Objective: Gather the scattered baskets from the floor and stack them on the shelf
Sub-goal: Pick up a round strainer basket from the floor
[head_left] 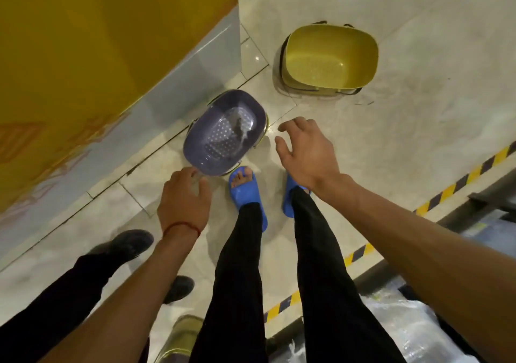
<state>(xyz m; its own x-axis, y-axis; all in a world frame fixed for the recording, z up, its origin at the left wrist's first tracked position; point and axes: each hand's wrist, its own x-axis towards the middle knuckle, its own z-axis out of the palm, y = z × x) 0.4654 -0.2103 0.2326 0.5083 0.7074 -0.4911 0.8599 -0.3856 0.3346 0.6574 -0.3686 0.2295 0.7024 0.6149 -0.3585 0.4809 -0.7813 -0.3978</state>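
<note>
2 baskets on the floor (pixel 418 116): purple basket (pixel 223 136) at frame centre, yellow basket (pixel 329 58) upper right. Left hand (pixel 183 197) and right hand (pixel 304 150) spread, fingers relaxed, holding nothing, flanking the purple basket.

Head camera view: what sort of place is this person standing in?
Probably a shop or storeroom, though I can't be sure. A purple basket and a yellow basket with carrying handles sit on a tiled floor, yellow-and-black hazard tape runs along it, and plastic-wrapped goods lie beyond the tape.
</note>
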